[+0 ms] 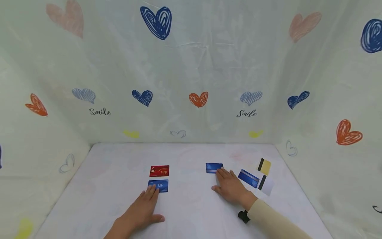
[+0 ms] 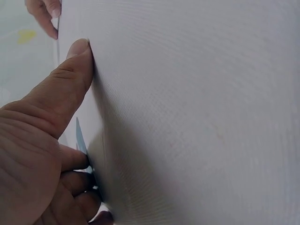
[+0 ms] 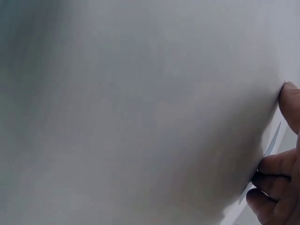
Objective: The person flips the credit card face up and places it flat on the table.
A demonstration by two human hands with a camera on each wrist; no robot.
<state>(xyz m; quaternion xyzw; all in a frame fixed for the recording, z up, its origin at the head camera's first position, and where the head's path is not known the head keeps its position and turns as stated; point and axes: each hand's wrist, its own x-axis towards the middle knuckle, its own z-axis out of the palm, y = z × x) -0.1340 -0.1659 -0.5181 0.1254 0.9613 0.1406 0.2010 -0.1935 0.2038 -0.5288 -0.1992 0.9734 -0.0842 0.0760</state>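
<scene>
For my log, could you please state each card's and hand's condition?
Red VIP card, uncovered
Blue VIP card, partly covered
Middle blue card, partly covered
Angled blue card, uncovered
Yellow card, stripe up
White card, stripe up
Left hand, touching blue VIP card
Right hand, touching middle blue card

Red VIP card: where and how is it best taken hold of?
The red VIP card is probably best pinched across its two short ends, coming from above: it lies flat, and both ends are free. Its near long edge looks poorer, as the blue VIP card lies close along it, with the left hand on that card.
</scene>
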